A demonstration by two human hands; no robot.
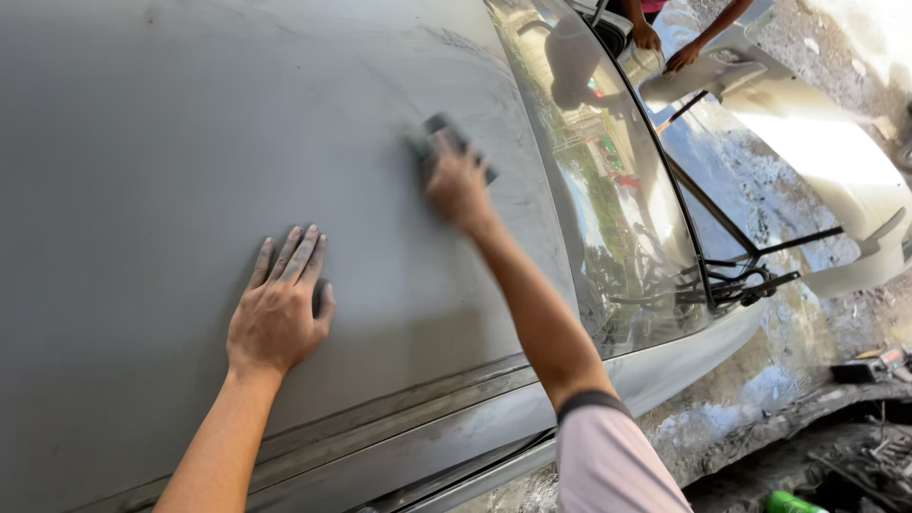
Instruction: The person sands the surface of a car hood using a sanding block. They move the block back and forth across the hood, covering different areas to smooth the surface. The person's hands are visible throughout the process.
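A dull grey car roof panel (171,123) fills the left and middle of the head view. My left hand (280,309) lies flat on it, fingers spread and dusty, holding nothing. My right hand (458,185) reaches further up the panel and presses a dark grey sanding block (445,133) against the surface near the windscreen edge. The block is partly hidden under my fingers and blurred by motion.
The windscreen (608,190) runs along the right of the panel, with black wiper arms (731,275) below it. Another person's hands (665,47) rest at the top right. A green object (793,502) and dark debris lie on the ground at bottom right.
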